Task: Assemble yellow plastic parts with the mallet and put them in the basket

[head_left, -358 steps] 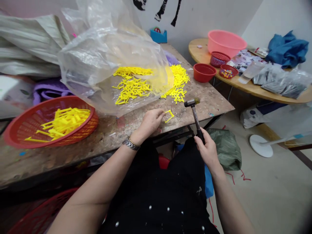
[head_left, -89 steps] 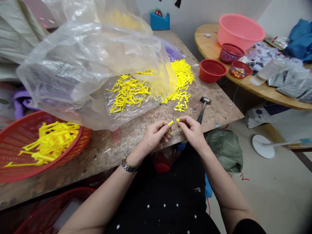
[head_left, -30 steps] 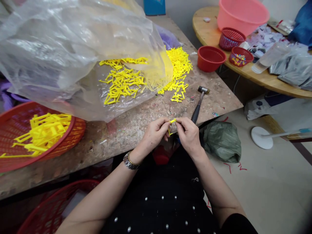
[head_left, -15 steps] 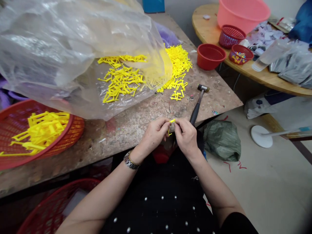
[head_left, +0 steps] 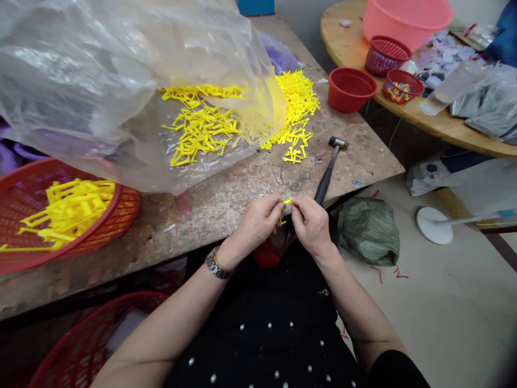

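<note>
My left hand [head_left: 258, 222] and my right hand [head_left: 310, 223] meet at the near edge of the worn wooden table [head_left: 226, 194]. Both pinch a small yellow plastic piece [head_left: 286, 203] between their fingertips; most of it is hidden by the fingers. A small hammer [head_left: 329, 164] lies on the table just beyond my right hand, head pointing away. Loose yellow plastic pieces [head_left: 297, 116] are heaped farther back, some under a large clear plastic bag [head_left: 121, 91].
A red basket [head_left: 125, 196] holding yellow frames sits at the left. Another red basket [head_left: 81, 345] is under the table. A round wooden table [head_left: 444, 129] at the right carries a pink basin [head_left: 404, 19], a red bowl [head_left: 349, 89] and small baskets.
The hammer was put down on the table and my right hand joined the left on the yellow piece. Over the last second the hands have stayed pinched together with little movement.
</note>
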### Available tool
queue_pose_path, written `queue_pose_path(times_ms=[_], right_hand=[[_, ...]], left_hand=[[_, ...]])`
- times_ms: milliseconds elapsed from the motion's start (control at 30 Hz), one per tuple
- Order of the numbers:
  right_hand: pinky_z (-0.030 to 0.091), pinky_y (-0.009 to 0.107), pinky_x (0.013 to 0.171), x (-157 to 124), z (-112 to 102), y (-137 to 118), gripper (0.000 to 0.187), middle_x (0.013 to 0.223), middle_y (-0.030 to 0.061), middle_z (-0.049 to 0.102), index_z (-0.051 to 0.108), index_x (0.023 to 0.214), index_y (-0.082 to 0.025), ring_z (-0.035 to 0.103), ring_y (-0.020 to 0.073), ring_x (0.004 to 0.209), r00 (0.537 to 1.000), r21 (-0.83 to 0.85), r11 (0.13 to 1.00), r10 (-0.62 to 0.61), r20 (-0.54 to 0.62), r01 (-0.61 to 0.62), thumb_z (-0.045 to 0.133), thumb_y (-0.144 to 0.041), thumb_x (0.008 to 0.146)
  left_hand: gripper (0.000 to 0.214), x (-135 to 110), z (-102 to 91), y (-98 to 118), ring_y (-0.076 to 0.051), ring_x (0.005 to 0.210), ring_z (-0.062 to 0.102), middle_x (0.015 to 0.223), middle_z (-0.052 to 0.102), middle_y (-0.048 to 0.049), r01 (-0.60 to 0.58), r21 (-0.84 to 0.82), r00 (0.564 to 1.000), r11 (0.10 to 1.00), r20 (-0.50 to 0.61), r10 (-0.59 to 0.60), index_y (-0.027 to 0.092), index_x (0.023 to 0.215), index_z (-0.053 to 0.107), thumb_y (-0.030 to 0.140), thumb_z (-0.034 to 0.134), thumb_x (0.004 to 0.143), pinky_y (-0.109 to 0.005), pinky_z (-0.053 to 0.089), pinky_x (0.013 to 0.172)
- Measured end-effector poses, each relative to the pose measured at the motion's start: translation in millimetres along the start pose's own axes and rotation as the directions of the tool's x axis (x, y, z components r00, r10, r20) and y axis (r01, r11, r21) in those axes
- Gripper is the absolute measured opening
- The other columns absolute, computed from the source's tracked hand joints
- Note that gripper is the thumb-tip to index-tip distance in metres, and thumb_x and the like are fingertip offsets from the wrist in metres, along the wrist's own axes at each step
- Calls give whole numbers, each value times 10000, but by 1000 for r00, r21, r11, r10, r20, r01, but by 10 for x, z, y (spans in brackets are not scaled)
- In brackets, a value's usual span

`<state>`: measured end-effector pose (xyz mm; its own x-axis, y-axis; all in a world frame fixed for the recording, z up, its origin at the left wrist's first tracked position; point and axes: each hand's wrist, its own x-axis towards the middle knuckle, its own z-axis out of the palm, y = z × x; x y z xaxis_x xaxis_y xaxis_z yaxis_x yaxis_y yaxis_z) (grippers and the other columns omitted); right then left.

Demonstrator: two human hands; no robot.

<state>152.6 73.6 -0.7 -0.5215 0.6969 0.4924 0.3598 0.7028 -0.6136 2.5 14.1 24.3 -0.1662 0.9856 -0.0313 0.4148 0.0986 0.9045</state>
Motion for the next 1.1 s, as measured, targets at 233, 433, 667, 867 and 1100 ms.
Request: queue_pose_path(times_ms=[233, 433, 667, 867, 1100], right_hand=[[514, 323, 787, 11, -11, -15, 191, 878, 60, 695, 638, 922, -210, 655, 195, 845, 998, 30, 997, 66, 1, -66, 456, -189, 977], [546, 320, 807, 43, -3, -34, 185, 969, 57, 731, 663, 1036, -202, 685, 186, 876, 981, 184, 968, 187, -61, -173, 506, -206, 938], [563, 292, 747, 64, 34, -12, 290, 938, 33, 713, 620, 1168, -206, 683, 158, 785, 942, 348, 890, 333, -52, -295, 555, -249, 889], [560, 310, 760, 81, -79, -34, 272, 934, 37, 711, 636, 1164, -216, 669, 163, 761, 953, 315, 909, 300, -42, -272, 572, -315, 919], [515, 378, 789, 61, -558, 224, 281, 895, 70, 707, 667, 1085, -199, 653, 225, 794, 941, -83, 947, 294, -166, -310, 560, -413, 938]], left_hand=[[221, 46, -50, 69, -111, 492, 539, 553, 547, 43, 19, 27, 1000, 999, 14, -19, 199, 748, 576, 277, 464, 922, -197, 420, 488], [220, 35, -76, 114, -122, 590, 574, 640, 584, 29, -50, -28, 999, 998, -14, 49, 190, 886, 634, 351, 495, 939, -204, 441, 538], [201, -30, -78, 98, -125, 593, 576, 662, 599, 17, -10, -47, 999, 999, -35, 8, 199, 846, 613, 339, 499, 934, -210, 440, 531], [243, -5, -112, 51, -140, 597, 564, 636, 587, 13, -55, 50, 996, 997, -72, 58, 199, 800, 605, 333, 472, 953, -234, 436, 569], [201, 72, -291, -46, -204, 811, 619, 866, 680, -68, -178, 480, 949, 859, -147, 279, 187, 895, 632, 274, 465, 964, -295, 464, 761]])
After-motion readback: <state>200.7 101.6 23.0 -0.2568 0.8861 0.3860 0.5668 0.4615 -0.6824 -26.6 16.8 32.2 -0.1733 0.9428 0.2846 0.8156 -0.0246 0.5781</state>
